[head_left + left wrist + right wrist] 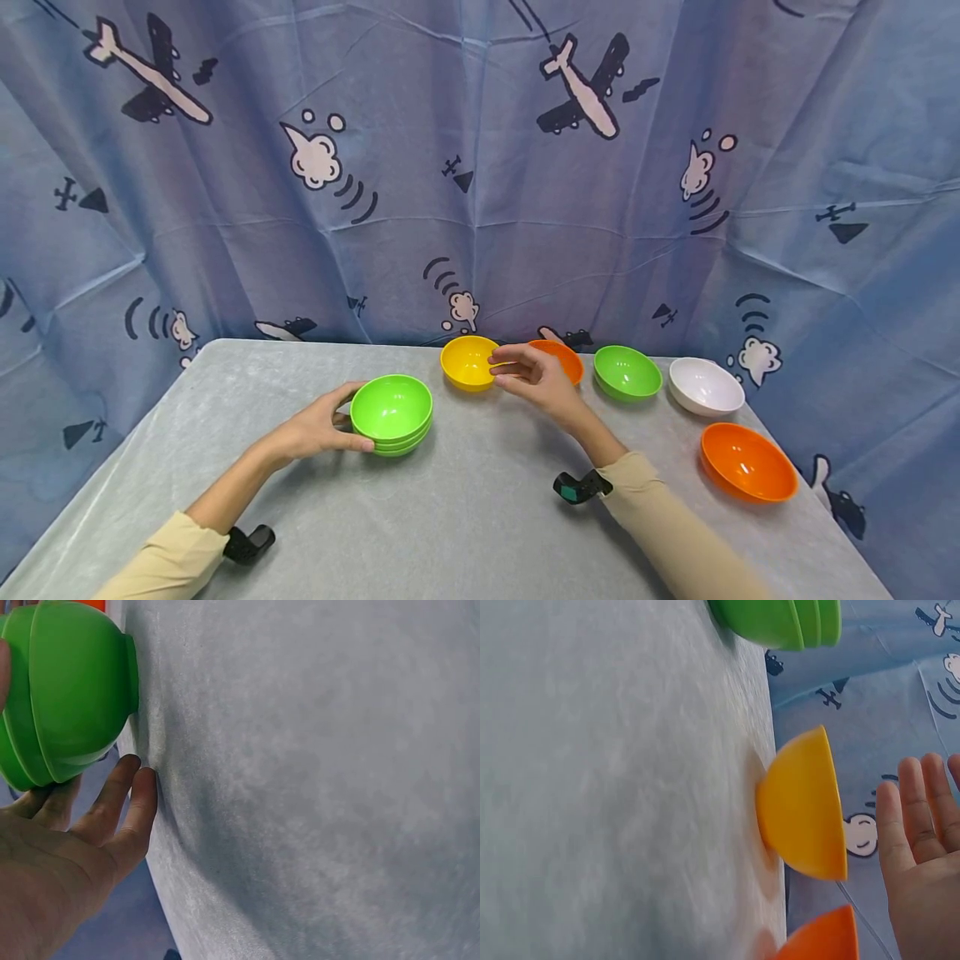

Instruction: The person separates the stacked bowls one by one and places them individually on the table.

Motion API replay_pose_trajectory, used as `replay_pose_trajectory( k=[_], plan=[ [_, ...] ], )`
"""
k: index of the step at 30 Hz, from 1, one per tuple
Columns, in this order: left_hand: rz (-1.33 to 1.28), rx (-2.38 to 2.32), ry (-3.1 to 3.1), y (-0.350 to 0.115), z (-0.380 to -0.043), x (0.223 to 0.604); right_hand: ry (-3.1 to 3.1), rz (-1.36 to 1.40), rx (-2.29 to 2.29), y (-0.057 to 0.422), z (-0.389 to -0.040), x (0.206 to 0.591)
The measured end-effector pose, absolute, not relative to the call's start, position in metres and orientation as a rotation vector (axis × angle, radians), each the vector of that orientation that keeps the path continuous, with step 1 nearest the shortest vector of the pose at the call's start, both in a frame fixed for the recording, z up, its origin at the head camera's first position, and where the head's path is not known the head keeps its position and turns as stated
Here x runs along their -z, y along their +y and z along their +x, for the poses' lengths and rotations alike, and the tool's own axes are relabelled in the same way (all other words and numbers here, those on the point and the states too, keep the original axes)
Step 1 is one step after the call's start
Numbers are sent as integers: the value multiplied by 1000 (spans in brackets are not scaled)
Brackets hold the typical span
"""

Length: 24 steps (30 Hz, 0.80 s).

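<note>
My left hand (318,427) holds a stack of green bowls (392,408) from its left side, thumb along the near rim and fingers round the far side. In the left wrist view the stack (79,686) stands upright, its foot close to the table, with two fingers spread out below its rim. My right hand (542,385) hovers over the table with nothing in it, its fingers extended toward a yellow bowl (467,363). The right wrist view has that hand (930,847) beyond the yellow bowl's rim (802,806), apart from it. Behind the right hand, an orange bowl (566,360) is partly hidden.
Farther right along the back edge stand a green bowl (627,373) and a white bowl (707,387). A larger orange bowl (748,463) sits near the right edge of the grey-covered table (450,533). A blue curtain (420,167) with airplane prints hangs directly behind.
</note>
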<state>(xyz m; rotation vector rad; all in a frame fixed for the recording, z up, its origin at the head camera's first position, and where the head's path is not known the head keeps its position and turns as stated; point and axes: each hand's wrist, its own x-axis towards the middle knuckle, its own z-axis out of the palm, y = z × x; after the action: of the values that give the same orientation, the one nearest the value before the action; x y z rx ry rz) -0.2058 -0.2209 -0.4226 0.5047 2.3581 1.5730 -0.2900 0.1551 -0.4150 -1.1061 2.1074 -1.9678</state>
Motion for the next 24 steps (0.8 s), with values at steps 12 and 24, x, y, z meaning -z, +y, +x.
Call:
replay_pose_trajectory(
  k=[12,24],
  plan=[
    [478,-1586,2350,-223,-206,423,2058,-1087,1934,124,-289,421],
    [487,-1597,2343,-222,-205,422,1902,-1080,1809,100,-284,427]
  ],
)
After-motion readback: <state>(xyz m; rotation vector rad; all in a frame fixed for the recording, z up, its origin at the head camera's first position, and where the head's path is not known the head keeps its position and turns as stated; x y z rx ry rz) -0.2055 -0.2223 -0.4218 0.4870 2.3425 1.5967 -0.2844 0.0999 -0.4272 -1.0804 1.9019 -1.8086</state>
